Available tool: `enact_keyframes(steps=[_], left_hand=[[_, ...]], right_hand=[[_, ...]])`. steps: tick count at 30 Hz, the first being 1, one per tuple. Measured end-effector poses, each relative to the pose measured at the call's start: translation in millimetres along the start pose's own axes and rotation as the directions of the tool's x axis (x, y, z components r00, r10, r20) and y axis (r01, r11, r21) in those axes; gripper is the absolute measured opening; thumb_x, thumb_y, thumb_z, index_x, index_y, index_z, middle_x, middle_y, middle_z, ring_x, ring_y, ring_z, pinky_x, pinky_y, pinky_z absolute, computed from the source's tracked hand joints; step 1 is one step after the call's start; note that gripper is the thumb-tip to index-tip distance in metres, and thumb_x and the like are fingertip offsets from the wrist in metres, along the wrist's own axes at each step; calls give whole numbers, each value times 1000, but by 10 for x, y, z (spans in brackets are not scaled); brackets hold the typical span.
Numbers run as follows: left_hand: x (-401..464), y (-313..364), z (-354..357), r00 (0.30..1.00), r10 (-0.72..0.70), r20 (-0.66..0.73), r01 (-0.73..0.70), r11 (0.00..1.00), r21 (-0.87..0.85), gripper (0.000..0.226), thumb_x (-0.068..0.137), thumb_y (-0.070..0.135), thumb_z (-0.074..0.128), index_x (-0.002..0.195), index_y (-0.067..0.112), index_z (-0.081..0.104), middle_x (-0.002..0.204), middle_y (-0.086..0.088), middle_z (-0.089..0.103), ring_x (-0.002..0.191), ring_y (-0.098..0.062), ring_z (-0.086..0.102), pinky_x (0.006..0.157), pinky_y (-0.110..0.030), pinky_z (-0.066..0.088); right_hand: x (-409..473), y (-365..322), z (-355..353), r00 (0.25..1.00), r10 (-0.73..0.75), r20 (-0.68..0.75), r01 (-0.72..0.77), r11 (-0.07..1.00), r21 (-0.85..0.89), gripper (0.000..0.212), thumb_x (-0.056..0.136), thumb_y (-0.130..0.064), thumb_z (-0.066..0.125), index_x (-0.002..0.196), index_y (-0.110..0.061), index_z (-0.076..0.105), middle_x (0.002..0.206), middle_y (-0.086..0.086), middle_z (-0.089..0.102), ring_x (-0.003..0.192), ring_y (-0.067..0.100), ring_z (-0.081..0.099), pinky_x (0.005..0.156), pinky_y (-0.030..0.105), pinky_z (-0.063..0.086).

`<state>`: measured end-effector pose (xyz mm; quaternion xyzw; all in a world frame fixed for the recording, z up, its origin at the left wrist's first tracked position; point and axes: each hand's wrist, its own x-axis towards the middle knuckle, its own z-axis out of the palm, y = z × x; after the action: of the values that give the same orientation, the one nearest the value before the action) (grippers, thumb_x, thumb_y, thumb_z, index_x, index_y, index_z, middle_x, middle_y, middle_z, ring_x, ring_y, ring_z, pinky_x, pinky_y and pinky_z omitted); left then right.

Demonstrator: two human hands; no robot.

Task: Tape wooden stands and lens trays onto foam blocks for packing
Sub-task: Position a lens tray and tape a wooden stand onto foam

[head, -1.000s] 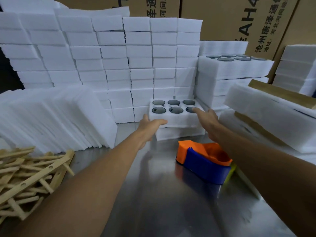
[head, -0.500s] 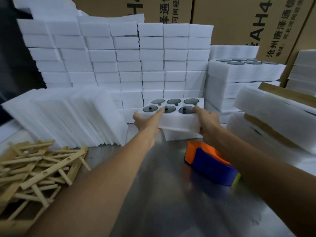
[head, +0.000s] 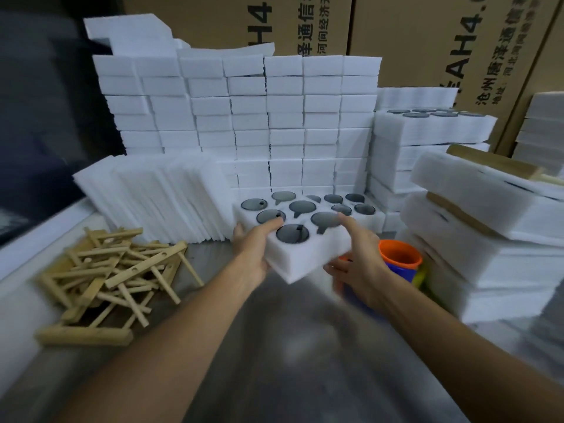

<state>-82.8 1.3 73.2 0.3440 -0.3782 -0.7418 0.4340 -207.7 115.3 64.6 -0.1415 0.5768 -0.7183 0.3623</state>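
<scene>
Currently my left hand [head: 253, 251] and right hand [head: 360, 270] form one two-sided grip on a lens tray [head: 293, 236], a white foam slab with dark lenses seated in its round wells; left thumb lies on the top face with fingers under the edge, right fingers [head: 348, 222] press the top near corner. The tray hangs tilted above the counter [head: 274, 361], touching nothing else. Just behind the grip a second filled tray [head: 357, 209] rests on foam. Just right of the grip stands the orange-and-blue tape dispenser [head: 399, 261], untouched. Further right, finished bundles [head: 488, 209] lie stacked, wood showing against foam. Left of the grip lie leaning foam sheets [head: 158, 196] and a heap of wooden stands [head: 122, 270]. Behind all rises a wall of foam blocks [head: 274, 117]. Judged progress: several bundles done; this tray has no tape on it that I can see, and much stock remains.
</scene>
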Motion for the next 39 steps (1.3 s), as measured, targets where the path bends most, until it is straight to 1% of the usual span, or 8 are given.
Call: enact_keyframes(steps=[2,5,8,15,19,25,33,39], left_hand=[[-136,-40,-162,999,5,44,-6,1000,13,55,72,0,77,123,13,62,109,-16,73,100,-38,70,89,-59,54],[-282,-82,-343,994,-27,107,21,998,56,47,73,2,74,119,11,67,110,-19,72,104,-42,68,92,-61,52],[-371,-126,-501,988,-76,136,60,991,120,45,75,5,71,119,10,68,112,-21,71,106,-46,66,93,-64,50],[-410,-279,-651,994,-47,96,24,973,228,27,70,4,70,95,11,76,92,-17,76,74,-34,72,63,-39,59],[-338,-335,-717,999,22,33,-29,972,234,22,70,-2,60,70,14,75,74,-12,73,59,-29,65,53,-30,53],[-345,-454,-739,993,50,105,-73,971,228,34,73,-5,53,92,12,75,93,-17,74,74,-30,67,68,-39,55],[-355,-433,-732,985,69,157,-106,964,244,48,75,-7,48,107,18,73,105,-19,72,84,-31,67,75,-39,52],[-389,-443,-722,980,68,187,-110,968,224,52,77,-8,44,112,19,72,109,-20,72,89,-33,67,81,-43,52]], right_hand=[[-45,86,-90,998,17,56,-15,999,-44,61,72,-55,71,125,-26,61,114,1,73,103,28,70,59,31,57],[-128,215,-166,994,5,106,9,990,-138,50,72,-49,69,113,-21,73,107,3,76,108,29,69,93,50,56],[-195,324,-229,984,7,178,29,979,-200,46,78,-41,68,115,-14,72,110,9,75,107,32,69,101,56,50],[-260,585,-248,986,-111,121,138,960,-243,17,87,-22,73,101,-25,65,104,-2,72,86,10,72,69,25,54],[-238,619,-261,979,-159,125,188,943,-275,18,88,-18,71,105,-21,65,107,-3,70,93,9,68,74,23,51],[-144,668,-301,965,-191,181,248,893,-375,42,89,-16,67,127,-32,59,111,-11,60,96,-4,57,72,15,42],[-78,655,-280,964,-197,180,255,877,-407,35,88,-12,57,118,-29,58,101,-9,63,100,7,59,76,22,41],[-122,651,-294,948,-197,250,286,873,-394,35,92,-11,53,112,-40,58,103,-25,64,96,-5,62,77,16,45]])
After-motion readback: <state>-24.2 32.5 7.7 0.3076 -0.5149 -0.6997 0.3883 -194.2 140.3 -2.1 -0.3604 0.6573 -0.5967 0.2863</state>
